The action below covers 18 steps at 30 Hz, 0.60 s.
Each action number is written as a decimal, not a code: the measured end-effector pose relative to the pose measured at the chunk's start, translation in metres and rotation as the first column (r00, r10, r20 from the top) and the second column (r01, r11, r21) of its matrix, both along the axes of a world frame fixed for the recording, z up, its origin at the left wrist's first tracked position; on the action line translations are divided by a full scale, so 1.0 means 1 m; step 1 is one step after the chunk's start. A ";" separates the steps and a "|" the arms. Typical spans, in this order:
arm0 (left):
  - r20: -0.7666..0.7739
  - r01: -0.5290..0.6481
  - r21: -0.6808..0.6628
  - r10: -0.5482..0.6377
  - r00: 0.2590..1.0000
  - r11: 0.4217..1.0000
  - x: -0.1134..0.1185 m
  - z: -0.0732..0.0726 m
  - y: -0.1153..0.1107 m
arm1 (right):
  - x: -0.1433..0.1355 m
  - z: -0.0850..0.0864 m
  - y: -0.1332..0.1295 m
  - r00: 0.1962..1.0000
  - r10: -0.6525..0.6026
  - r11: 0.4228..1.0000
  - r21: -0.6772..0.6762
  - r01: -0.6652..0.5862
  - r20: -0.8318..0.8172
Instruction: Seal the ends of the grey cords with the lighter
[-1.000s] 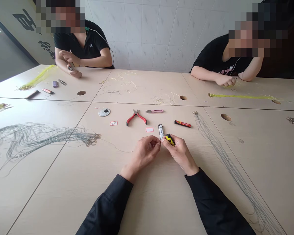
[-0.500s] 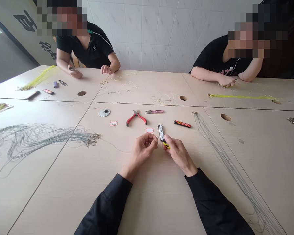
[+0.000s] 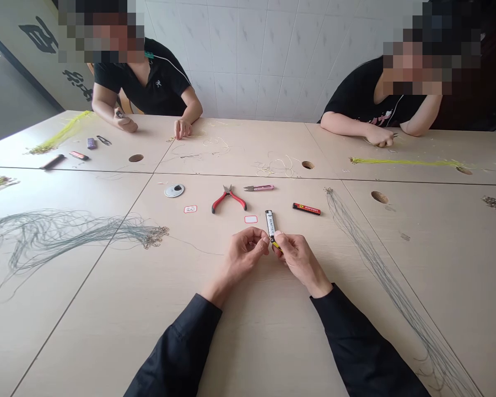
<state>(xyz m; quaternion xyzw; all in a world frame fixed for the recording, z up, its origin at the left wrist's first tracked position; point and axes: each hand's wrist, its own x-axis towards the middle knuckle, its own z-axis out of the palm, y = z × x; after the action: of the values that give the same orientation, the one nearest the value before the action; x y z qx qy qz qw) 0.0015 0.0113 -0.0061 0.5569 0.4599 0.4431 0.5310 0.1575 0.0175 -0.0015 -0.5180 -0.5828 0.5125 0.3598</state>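
My right hand (image 3: 300, 256) is closed around a lighter (image 3: 270, 221) with a white, black and yellow body, its far end pointing away from me. Close beside it, my left hand (image 3: 248, 251) makes a pinch at the lighter's near part. A thin grey-green thread (image 3: 190, 244) runs from the left bundle toward the left hand; the pinched end is too small to make out. That bundle of threads (image 3: 107, 234) has small metal rings or hooks at its right end. Past my hands lie red-handled pliers (image 3: 228, 199), pink thread snips (image 3: 259, 188) and a red lighter (image 3: 306, 209).
Another grey thread bundle (image 3: 376, 259) stretches down the right side. A round metal disc (image 3: 174, 191) and small red-edged labels (image 3: 251, 219) lie ahead. Across the table, two people in black shirts sit with yellow thread bundles (image 3: 405, 161). The table (image 3: 268, 342) has round holes.
My hands have drawn slightly closer, and the lighter's yellow end is now more covered by my fingers. The co-worker at left has lowered a hand to the table.
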 end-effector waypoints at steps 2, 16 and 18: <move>0.003 0.003 -0.003 -0.003 1.000 1.000 0.000 0.000 0.000 | 0.001 -0.001 0.000 1.000 0.008 1.000 0.001 -0.008 -0.009; 0.001 0.015 -0.015 -0.015 1.000 1.000 -0.001 0.002 0.000 | -0.001 0.000 -0.001 0.999 -0.042 0.998 -0.037 0.041 -0.014; -0.008 0.013 -0.013 -0.014 1.000 1.000 -0.001 0.002 0.000 | -0.002 0.002 -0.001 0.999 -0.050 0.998 -0.038 0.049 -0.020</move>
<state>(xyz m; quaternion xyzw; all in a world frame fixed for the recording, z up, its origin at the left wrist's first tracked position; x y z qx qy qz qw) 0.0009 0.0115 -0.0041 0.5582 0.4612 0.4342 0.5359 0.1552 0.0165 0.0002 -0.5333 -0.5563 0.5197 0.3688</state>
